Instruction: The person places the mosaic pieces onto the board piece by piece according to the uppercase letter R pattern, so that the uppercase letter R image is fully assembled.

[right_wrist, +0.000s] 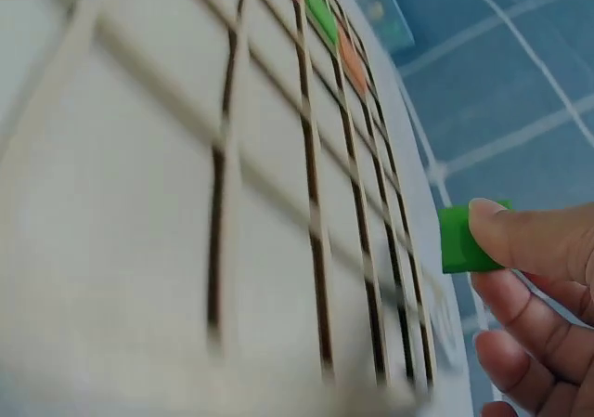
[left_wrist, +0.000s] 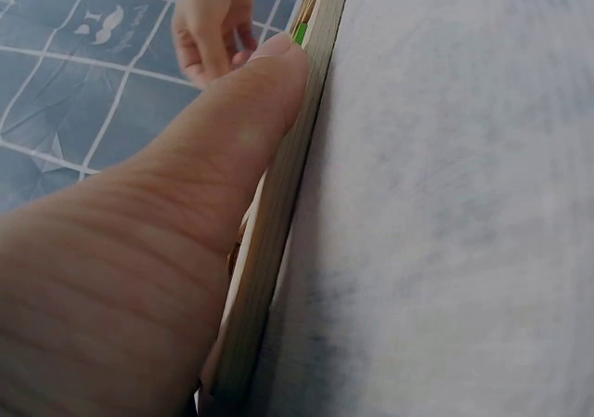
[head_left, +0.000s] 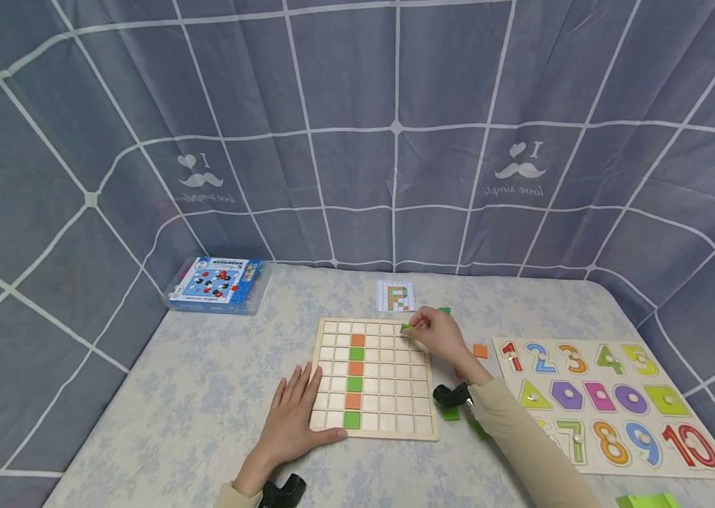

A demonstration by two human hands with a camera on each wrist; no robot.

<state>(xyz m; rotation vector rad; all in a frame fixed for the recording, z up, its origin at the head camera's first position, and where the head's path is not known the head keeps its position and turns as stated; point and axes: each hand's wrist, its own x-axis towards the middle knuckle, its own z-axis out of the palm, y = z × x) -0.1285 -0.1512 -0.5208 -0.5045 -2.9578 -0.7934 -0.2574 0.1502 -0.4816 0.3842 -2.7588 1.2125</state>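
Observation:
A wooden grid board (head_left: pixel 395 384) lies on the table, with a column of alternating orange and green square tiles (head_left: pixel 355 369) in its left part. My right hand (head_left: pixel 438 335) is over the board's far right corner and pinches a green tile (right_wrist: pixel 457 241) between thumb and fingers. The tile is held above the cells in the right wrist view. My left hand (head_left: pixel 294 416) lies with fingers extended along the board's left edge. Its thumb (left_wrist: pixel 274 73) rests at the near edge of the board.
A pattern card (head_left: pixel 395 296) lies behind the board. Loose orange (head_left: pixel 480 351) and green tiles (head_left: pixel 451 414) are scattered right of it, partly under the right arm. Further right lies a number and shape puzzle board (head_left: pixel 618 402). A boxed molecule kit (head_left: pixel 218 284) sits at the far left.

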